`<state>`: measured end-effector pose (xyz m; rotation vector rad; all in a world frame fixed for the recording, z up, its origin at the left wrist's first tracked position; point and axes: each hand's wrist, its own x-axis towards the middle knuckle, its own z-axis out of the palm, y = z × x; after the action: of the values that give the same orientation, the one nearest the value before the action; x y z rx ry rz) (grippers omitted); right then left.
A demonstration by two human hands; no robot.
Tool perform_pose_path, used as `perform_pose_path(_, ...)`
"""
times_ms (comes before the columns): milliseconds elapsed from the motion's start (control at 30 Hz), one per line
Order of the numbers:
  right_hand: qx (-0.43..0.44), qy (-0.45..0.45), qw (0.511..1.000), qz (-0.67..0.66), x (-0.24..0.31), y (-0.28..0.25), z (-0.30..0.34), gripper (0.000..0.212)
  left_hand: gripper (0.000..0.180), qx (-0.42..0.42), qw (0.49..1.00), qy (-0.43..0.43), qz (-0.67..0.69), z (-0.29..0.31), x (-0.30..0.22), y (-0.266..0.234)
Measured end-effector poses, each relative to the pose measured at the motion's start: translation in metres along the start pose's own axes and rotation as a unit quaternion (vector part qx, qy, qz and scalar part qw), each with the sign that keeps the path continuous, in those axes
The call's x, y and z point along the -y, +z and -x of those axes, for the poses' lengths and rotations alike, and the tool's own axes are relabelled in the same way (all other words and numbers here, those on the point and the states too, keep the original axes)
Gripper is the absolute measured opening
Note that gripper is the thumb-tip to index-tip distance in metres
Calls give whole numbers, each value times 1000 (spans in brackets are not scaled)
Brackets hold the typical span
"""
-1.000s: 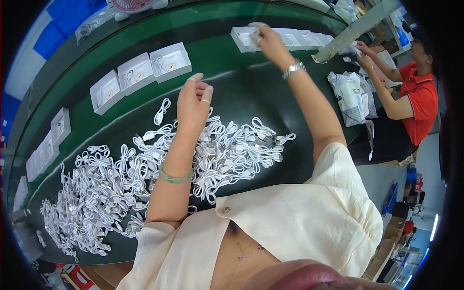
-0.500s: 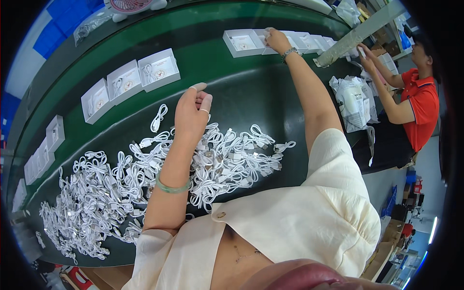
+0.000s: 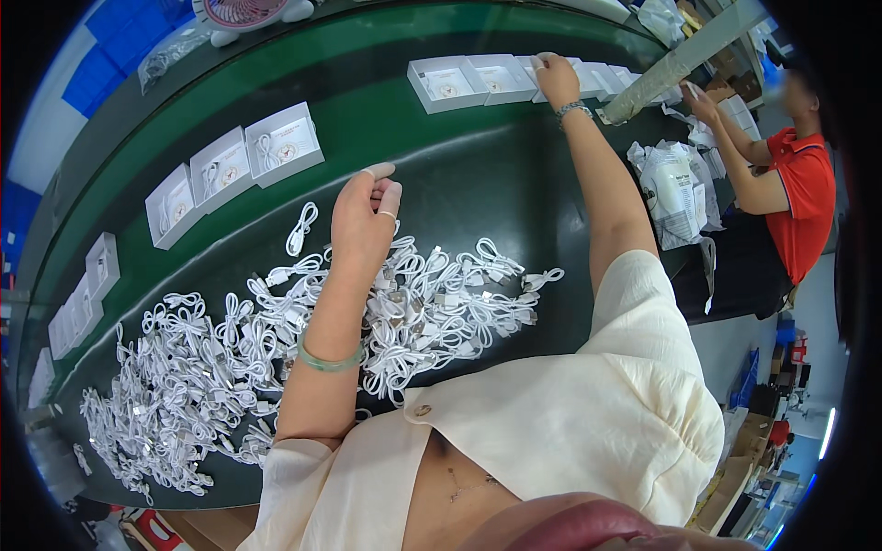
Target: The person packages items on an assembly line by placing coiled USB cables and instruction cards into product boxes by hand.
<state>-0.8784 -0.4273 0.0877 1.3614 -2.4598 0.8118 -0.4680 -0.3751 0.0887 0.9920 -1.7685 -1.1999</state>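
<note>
My left hand [image 3: 364, 219] hovers over the near edge of the green belt, fingers curled in, with pale covers on the thumb and index fingertips. Nothing shows in it. Below and around that forearm spreads a heap of bundled white USB cables [image 3: 432, 303]; one loose bundled cable [image 3: 300, 230] lies apart to its left. My right hand [image 3: 557, 83] reaches far forward to a row of open white boxes [image 3: 447, 87], its bent fingers at the third box. What those fingers pinch, if anything, is hidden.
More open white boxes [image 3: 280, 147] stand on the green belt [image 3: 367, 101] at left, some with a cable inside. A slanted post [image 3: 680, 64] crosses the right end. A co-worker in a red shirt [image 3: 799, 197] stands there beside plastic bags [image 3: 675, 193]. A pink fan [image 3: 241, 11] sits at the back.
The boxes on the belt have shifted left. My right hand has moved right, from the second box of the row to the third. My left hand has stayed nearly still.
</note>
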Motion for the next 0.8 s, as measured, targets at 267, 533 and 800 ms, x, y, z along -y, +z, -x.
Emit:
perform_pose_path(267, 102, -124, 987, -25, 77, 28, 42, 35, 21, 2, 1000, 3, 1, -2, 2, 6)
perform_pose_path(533, 185, -137, 972, -54, 176, 51, 71, 30, 16, -17, 996, 84, 18, -5, 12, 7)
perform_pose_path(800, 302, -206, 917, -161, 278, 80, 105, 32, 12, -197, 956, 201, 88, -2, -12, -3)
